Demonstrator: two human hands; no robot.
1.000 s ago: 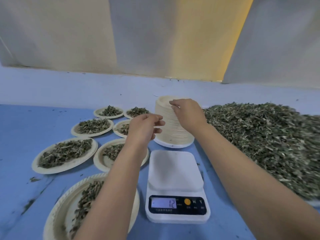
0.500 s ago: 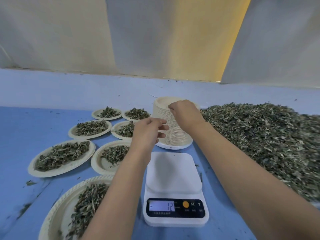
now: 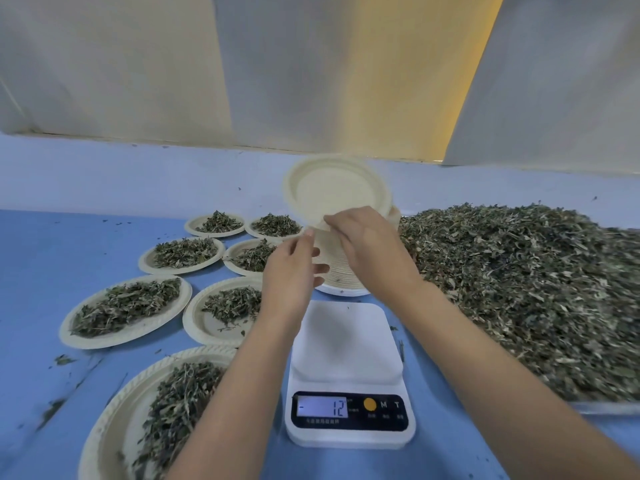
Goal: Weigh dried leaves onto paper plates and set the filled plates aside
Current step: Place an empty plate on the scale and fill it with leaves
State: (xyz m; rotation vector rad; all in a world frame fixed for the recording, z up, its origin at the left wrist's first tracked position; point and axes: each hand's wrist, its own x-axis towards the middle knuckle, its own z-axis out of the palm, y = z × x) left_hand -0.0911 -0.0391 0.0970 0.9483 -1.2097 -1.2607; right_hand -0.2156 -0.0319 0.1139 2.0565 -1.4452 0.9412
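I count seven filled plates (image 3: 126, 310) on the blue surface (image 3: 52, 258). My right hand (image 3: 367, 244) pinches one empty plate (image 3: 337, 192), tilted above the stack (image 3: 341, 271); left hand (image 3: 294, 268) loose beside it. Scale (image 3: 348, 372) bare, leaf pile (image 3: 526, 292) right.

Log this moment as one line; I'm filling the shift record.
stage: fetching plate | right hand: tilting empty cream paper plate off stack | left hand: steadying stack | white digital scale: bare
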